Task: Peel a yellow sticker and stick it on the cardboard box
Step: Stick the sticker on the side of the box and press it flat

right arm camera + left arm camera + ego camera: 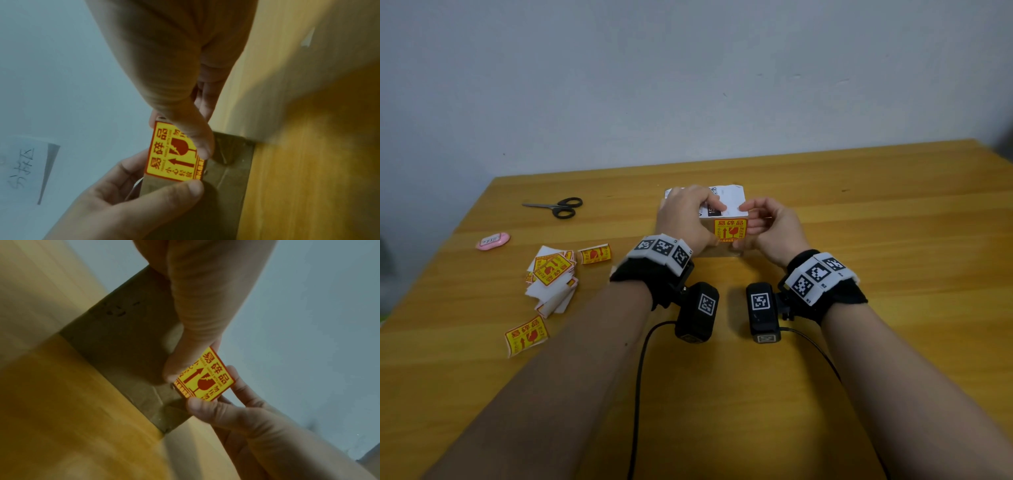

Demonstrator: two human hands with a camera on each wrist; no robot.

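Note:
A small cardboard box (732,200) with a white label on top stands mid-table. A yellow sticker (730,230) with red print lies on its near face, just under the top edge. My left hand (697,219) grips the box from above and the left, and its thumb (176,368) presses the left edge of the yellow sticker (205,376). My right hand (751,224) holds the right side. Its thumb (200,144) bears on the yellow sticker (170,155) while its fingers curl over the top edge behind. The brown box face (123,340) shows below.
Black scissors (558,206) and a pink oval item (493,241) lie at the far left. Nearer are a pile of stickers and backing papers (551,277), a curled sticker (595,254) and a loose one (526,335). A grey wall runs behind the wooden table (893,240).

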